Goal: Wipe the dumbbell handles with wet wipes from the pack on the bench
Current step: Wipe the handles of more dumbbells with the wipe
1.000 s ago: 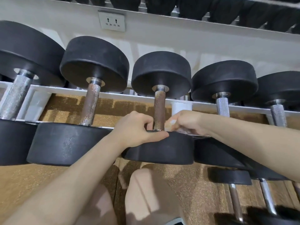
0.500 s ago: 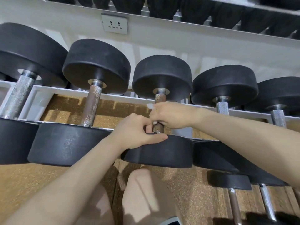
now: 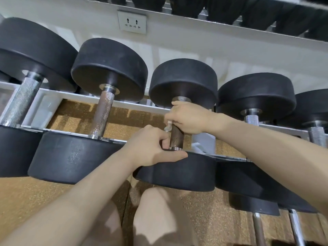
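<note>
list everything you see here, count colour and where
dumbbells: five on the middle shelf, black ends, metal handles
wiped dumbbell: one, third from left, brown handle
rack: one, white rails
lower dumbbells: at least two, bottom right
upper weights: several, black, top shelf
socket: one, white, on the wall
floor: tan, speckled
wipe: one, white, under the right hand
left hand: on the near end
right hand: grips wipe around handle
knees: two, bottom centre

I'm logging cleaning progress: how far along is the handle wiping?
Nothing visibly shows which handles are finished. In hand: the right hand grips a wet wipe round the middle dumbbell's handle, while the left hand steadies its near weight. Whether the neighbouring handles remain is unclear.
</note>
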A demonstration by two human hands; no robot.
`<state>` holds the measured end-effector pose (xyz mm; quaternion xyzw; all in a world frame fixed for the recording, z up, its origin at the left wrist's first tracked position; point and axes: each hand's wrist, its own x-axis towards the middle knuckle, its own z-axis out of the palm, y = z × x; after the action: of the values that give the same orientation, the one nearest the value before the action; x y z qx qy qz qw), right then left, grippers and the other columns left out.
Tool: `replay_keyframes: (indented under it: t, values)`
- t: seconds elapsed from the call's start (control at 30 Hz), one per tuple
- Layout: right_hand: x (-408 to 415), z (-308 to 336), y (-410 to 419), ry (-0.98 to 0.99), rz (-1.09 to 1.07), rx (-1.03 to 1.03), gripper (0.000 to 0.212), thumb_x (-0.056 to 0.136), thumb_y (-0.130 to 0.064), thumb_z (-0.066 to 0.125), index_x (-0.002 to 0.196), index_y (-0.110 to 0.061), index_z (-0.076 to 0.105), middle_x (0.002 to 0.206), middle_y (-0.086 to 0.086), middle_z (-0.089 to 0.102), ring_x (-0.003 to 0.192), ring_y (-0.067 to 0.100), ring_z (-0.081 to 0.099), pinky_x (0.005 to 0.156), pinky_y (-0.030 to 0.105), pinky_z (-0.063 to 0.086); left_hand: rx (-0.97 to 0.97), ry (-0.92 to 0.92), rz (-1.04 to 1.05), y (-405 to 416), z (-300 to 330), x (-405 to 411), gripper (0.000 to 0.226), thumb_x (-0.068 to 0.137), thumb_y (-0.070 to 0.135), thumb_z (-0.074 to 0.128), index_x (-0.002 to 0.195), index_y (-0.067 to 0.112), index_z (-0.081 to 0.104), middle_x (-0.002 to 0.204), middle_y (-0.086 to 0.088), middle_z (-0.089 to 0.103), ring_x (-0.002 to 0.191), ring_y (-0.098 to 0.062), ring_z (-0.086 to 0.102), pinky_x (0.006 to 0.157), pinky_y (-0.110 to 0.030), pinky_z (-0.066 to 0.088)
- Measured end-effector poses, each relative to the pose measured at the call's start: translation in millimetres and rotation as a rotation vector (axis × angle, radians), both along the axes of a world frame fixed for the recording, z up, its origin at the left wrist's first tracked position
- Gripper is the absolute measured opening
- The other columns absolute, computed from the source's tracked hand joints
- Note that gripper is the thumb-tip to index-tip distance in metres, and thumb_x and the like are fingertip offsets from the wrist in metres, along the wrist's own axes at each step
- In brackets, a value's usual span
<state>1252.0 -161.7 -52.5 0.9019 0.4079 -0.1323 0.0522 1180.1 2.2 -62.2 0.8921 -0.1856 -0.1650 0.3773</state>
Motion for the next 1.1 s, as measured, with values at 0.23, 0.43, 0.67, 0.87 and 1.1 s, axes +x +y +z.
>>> replay_keyframes:
  t: [0.23, 0.43, 0.67, 0.87, 1.1]
  values:
    - [-53.4, 37.2, -23.0, 0.42, -0.17, 0.196, 0.029, 0.091, -0.005, 0.046, 0.103, -0.018, 0.07, 0.094, -0.014, 0.064, 0.083, 0.001, 0.053, 0.074, 0.006, 0.04, 0.003, -0.006, 0.028, -0.8, -0.2, 0.6, 0.063, 0.047, 0.077, 0.053, 0.055, 0.016, 0.062, 0.059, 0.0, 0.062, 0.058, -0.015, 0.056, 0.06, -0.043, 0.049]
    - [-39.1, -8.2, -36.0, 0.257, -1.354, 1.047, 0.024, 0.081, 0.002, 0.049, 0.078, -0.011, 0.07, 0.077, 0.006, 0.063, 0.069, 0.018, 0.054, 0.064, 0.026, 0.044, -0.008, -0.02, -0.032, 0.2, -0.9, 0.5, 0.065, 0.053, 0.078, 0.049, 0.081, 0.023, 0.07, 0.101, 0.017, 0.061, 0.104, -0.007, 0.058, 0.086, -0.038, 0.049]
    - [-8.6, -10.0, 3.5, 1.061, -1.676, 1.598, 0.03, 0.1, -0.007, 0.028, 0.105, -0.006, 0.057, 0.082, 0.01, 0.068, 0.068, 0.02, 0.063, 0.05, 0.025, 0.054, 0.023, -0.043, -0.012, -1.5, 2.7, -0.5, 0.069, 0.053, 0.08, 0.044, 0.081, 0.024, 0.072, 0.094, 0.015, 0.063, 0.092, -0.009, 0.058, 0.081, -0.039, 0.048]
    - [-47.2, -8.6, -12.1, 1.158, -1.438, 0.871, 0.038, 0.084, 0.015, 0.02, 0.065, -0.002, 0.049, 0.06, 0.011, 0.053, 0.052, 0.019, 0.051, 0.053, 0.023, 0.043, 0.061, -0.015, -0.015, -1.9, 3.5, -0.3, 0.068, 0.052, 0.08, 0.042, 0.079, 0.024, 0.071, 0.088, 0.011, 0.063, 0.086, -0.013, 0.058, 0.077, -0.042, 0.048]
    - [-24.8, -17.8, -27.4, 0.916, -1.599, 0.987, 0.042, 0.091, 0.008, 0.023, 0.11, -0.01, 0.055, 0.107, 0.008, 0.061, 0.084, 0.02, 0.065, 0.073, 0.034, 0.053, 0.075, 0.003, -0.018, -1.9, 3.2, 1.0, 0.069, 0.051, 0.082, 0.041, 0.08, 0.027, 0.07, 0.086, 0.015, 0.061, 0.087, -0.011, 0.057, 0.078, -0.041, 0.049]
